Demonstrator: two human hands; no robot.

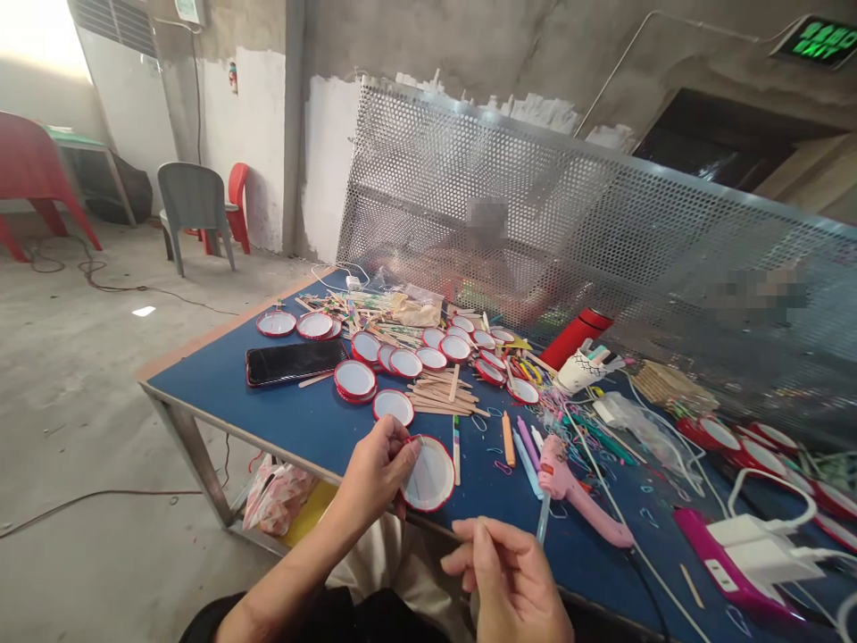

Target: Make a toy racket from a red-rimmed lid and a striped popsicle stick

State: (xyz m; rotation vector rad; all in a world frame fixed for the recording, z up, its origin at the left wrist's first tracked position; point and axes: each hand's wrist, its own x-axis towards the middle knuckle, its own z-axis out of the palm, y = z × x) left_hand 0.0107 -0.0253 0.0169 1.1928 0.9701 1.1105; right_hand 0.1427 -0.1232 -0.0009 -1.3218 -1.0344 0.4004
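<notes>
My left hand (375, 469) grips a round white disc with a red rim (428, 473) by its left edge, just above the near edge of the blue table (214, 379). My right hand (505, 576) is lower and closer to me, fingers pinched on a thin pale stick (483, 527) that is mostly hidden by the fingers. A pink glue gun (576, 491) lies on the table just right of the disc, nozzle toward me.
Several red-rimmed discs (354, 379), a pile of wooden sticks (438, 393), a black phone (295, 362), coloured pens, a red bottle (572, 338), a white charger (763, 549). Another person sits behind the perforated metal screen (569, 223). Chairs (194, 210) stand far left.
</notes>
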